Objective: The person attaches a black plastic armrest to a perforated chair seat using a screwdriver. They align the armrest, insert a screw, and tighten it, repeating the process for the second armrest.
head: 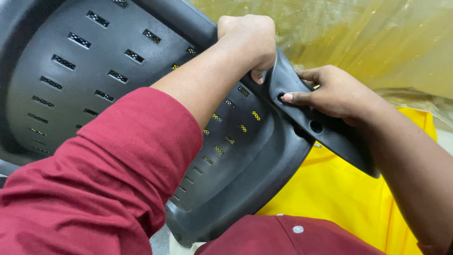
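A large dark grey plastic shell (94, 71), shaped like a chair seat or back with rows of small slots, fills the left and middle of the view. My left hand (247, 40) is closed over its upper rim. My right hand (330, 92) holds a flat flange (339, 141) of the shell that has round holes; the thumb presses at one hole. Both arms come from dark red sleeves (104, 179).
Yellow cloth (349, 198) lies under the shell at the lower right. Crinkled clear yellowish plastic sheeting (368, 38) covers the upper right. A dark red shirt front with a white button (297, 230) shows at the bottom.
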